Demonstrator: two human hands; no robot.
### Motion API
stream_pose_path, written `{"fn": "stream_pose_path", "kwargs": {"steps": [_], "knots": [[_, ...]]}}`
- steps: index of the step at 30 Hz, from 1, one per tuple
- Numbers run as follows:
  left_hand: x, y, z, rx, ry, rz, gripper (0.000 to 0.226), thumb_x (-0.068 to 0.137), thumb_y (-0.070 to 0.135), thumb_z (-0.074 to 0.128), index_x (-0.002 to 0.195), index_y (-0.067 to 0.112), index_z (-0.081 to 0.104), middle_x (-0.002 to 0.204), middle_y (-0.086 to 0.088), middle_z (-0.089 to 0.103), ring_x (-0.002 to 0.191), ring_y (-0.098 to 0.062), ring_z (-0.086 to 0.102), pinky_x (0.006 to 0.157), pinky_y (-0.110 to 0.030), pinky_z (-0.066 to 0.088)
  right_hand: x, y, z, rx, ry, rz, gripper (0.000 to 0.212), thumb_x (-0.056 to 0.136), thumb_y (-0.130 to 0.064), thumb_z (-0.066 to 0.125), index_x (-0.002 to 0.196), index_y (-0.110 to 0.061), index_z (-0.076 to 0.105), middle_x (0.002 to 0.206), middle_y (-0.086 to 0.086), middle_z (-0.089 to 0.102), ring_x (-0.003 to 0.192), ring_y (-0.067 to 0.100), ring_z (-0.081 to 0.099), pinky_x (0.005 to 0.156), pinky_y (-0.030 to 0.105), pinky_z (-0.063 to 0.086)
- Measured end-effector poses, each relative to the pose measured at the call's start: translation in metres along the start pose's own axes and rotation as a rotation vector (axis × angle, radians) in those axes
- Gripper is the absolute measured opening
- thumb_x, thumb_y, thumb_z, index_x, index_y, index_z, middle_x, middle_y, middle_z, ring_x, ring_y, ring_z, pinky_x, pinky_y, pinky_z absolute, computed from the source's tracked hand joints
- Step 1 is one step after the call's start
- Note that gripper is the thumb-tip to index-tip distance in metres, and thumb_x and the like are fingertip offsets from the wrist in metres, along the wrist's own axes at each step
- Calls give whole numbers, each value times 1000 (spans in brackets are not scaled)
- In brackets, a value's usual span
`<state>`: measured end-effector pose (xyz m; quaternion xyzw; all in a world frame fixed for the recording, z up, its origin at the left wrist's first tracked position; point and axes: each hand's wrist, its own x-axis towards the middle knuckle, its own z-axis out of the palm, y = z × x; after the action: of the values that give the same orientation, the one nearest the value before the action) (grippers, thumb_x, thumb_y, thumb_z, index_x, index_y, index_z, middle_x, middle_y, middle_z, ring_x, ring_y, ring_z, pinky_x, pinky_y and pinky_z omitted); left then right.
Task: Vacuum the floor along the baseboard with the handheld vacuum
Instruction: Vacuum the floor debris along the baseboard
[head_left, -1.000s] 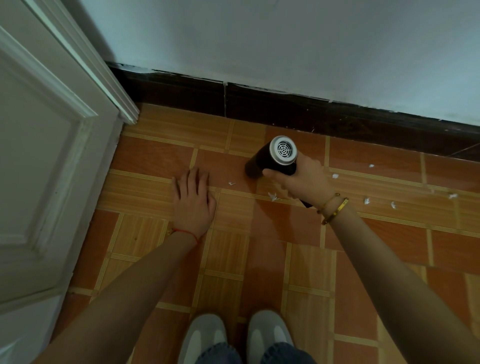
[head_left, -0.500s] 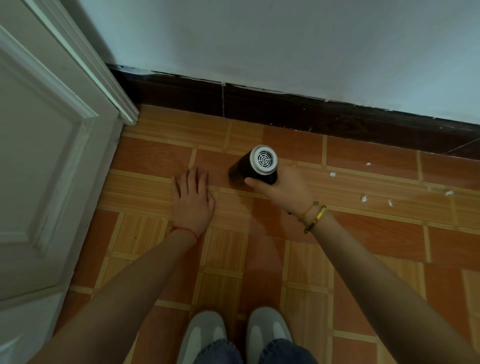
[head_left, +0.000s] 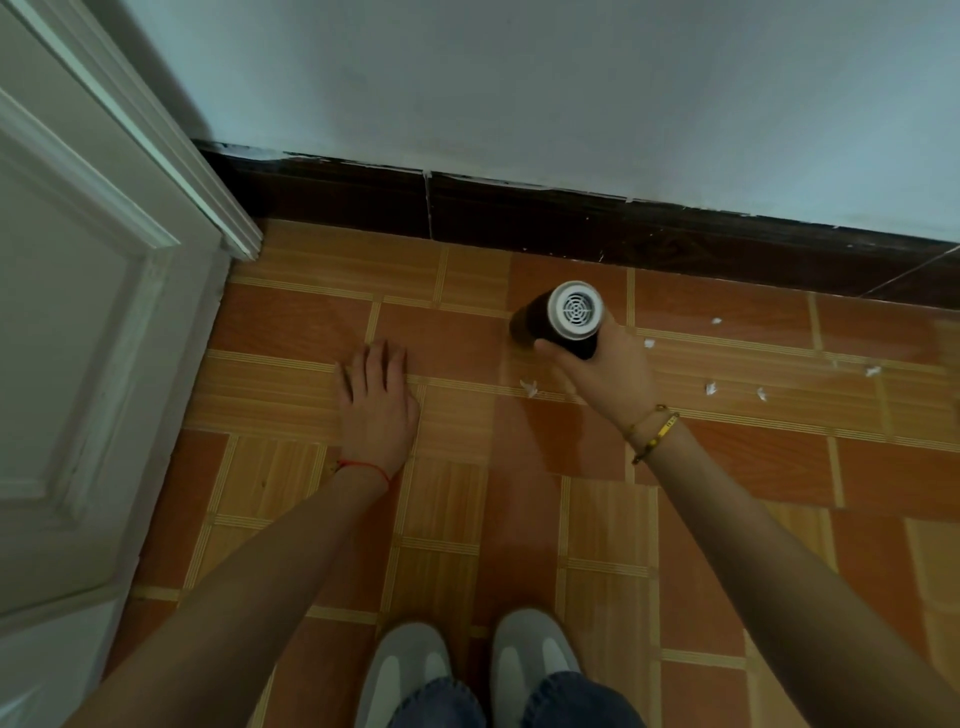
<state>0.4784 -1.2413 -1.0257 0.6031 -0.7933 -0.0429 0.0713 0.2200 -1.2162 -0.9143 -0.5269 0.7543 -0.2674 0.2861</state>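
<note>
Counting first: two hands, one handheld vacuum (head_left: 563, 322), two shoes, one door, and six white scraps on the tiles that can be made out.

Right hand (head_left: 605, 371) is clamped around the dark barrel of the vacuum, thumb on its near-left side. White vented end cap faces the camera; the nozzle end points down and to the left toward the floor (head_left: 457, 519) and is foreshortened, so contact with the tile cannot be told. The vacuum sits just near of the dark baseboard (head_left: 519, 215), not touching it.

Left hand (head_left: 376, 405) lies flat on the floor, palm down, fingers together and pointing far, gripping nothing. It is well left of the vacuum.

Wrists: one red string (head_left: 363, 467) on the left; two gold bracelets (head_left: 652, 431) on the right.

Scraps: one (head_left: 529, 387) just near-left of the right hand, one (head_left: 649, 343) just beside the right hand, four (head_left: 710, 388) further right, scattered along the baseboard side. More at the right edge may be lost in blur.

Cut off or unclear:
- White panelled door (head_left: 78, 338) runs out of view at left and top.
- Grey and white shoes (head_left: 467, 670) cut by the near edge, partly under blue denim.
- Both forearms leave at the near corners.
- Baseboard exits at right.
</note>
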Motion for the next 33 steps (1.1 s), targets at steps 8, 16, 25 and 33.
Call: {"fn": "stream_pose_path", "kwargs": {"steps": [8,16,25,33], "knots": [[-9,42,-3,-105,-96,161,54,94,23,43,147,14,38,152,-15,39,143,-32,32,121,-57,18,-29,21,-24,37,-155,53,44,82,-44,69,115,-17,57,70,-18,53,61,-1,51,58,18,40],[-15,51,5,-67,-165,149,59,99,35,22,154,17,25,161,-14,27,149,-31,23,122,-59,12,-53,26,-32,100,-212,80,22,82,-44,69,94,-34,53,67,-17,56,53,-7,56,55,15,43],[-14,53,2,-55,-155,151,59,98,35,23,151,14,33,157,-16,34,146,-34,29,119,-62,18,-57,30,-26,26,-64,66,52,80,-52,67,120,-21,58,103,-6,68,93,10,62,76,28,52],[-8,73,2,-56,-144,131,57,96,35,27,147,12,37,152,-18,39,143,-37,32,118,-65,18,-54,42,-26,26,10,113,50,80,-51,68,118,-20,57,94,-12,62,87,7,60,64,14,42]]}}
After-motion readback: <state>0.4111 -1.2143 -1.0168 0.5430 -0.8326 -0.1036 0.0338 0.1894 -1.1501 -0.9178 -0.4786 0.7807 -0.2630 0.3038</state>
